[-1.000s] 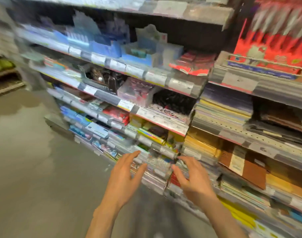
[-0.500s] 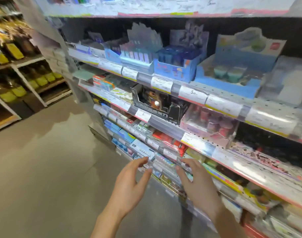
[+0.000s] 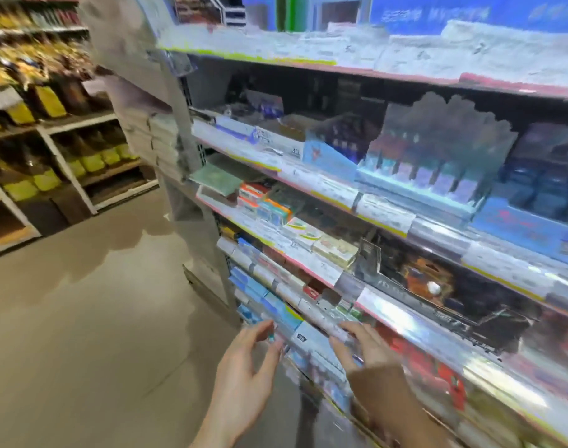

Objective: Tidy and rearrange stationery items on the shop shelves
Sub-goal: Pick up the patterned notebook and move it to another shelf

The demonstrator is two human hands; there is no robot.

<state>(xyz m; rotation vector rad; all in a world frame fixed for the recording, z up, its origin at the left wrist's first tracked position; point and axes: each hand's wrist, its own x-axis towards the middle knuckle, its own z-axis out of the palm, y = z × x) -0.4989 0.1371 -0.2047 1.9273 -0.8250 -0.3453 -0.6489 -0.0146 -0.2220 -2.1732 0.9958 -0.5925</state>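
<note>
Stationery boxes (image 3: 269, 206) crowd the tiered shelves (image 3: 383, 218), packed up to the price-label strips along each front edge, the picture blurred throughout. Both hands are at a lower shelf edge: the left hand (image 3: 244, 367) open with fingers spread, holding nothing; the right hand (image 3: 363, 345) open, fingertips on the label strip (image 3: 311, 339). Bare floor (image 3: 82, 318) lies open to the left.

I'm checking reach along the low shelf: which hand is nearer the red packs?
Right. The right hand lies at the shelf edge just left of the red packs; the left hand hangs further left, off the shelf front.
</note>
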